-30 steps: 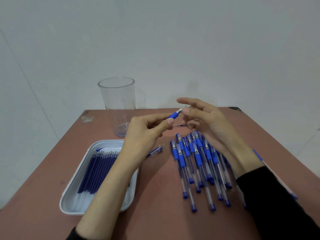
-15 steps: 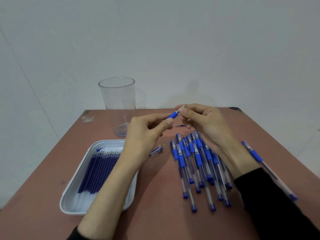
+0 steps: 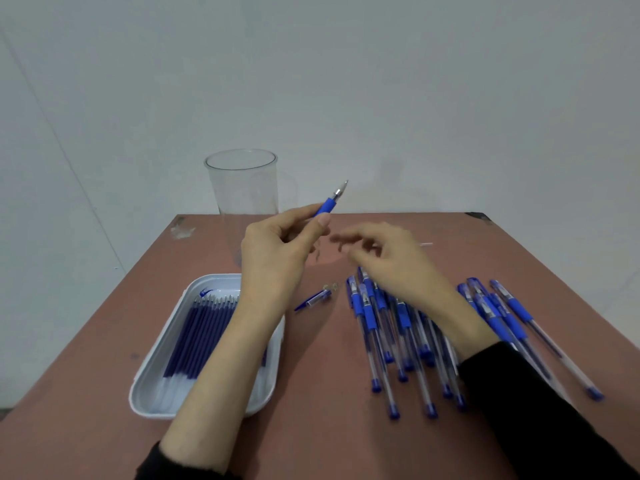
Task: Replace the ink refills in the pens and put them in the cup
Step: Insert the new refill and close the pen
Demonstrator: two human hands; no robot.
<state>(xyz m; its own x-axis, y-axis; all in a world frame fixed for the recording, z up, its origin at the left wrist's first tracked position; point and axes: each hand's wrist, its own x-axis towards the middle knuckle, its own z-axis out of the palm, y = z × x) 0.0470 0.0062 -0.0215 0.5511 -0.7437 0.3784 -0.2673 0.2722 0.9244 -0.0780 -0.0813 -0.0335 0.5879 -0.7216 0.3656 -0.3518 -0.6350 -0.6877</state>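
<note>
My left hand [image 3: 277, 251] grips a blue pen [image 3: 330, 200] by its rubber grip, with the silver tip pointing up and to the right in front of the clear cup [image 3: 242, 183]. My right hand [image 3: 391, 261] hovers just right of it, blurred, fingers loosely curled and holding nothing. A heap of blue pens [image 3: 398, 327] lies on the table under my right wrist, and a few more pens [image 3: 512, 317] lie to the right. A blue pen cap [image 3: 315, 299] rests on the table between the tray and the heap.
A white tray [image 3: 156, 382] holding several dark blue refills [image 3: 204, 334] lies at the left, partly under my left forearm. A thin white stick [image 3: 426, 244] lies on the brown table [image 3: 329, 427] beyond my right hand. A grey wall stands behind.
My right hand has let go of the pen tip and dropped lower to the right. My left hand has lifted the pen so its tip stands clear.
</note>
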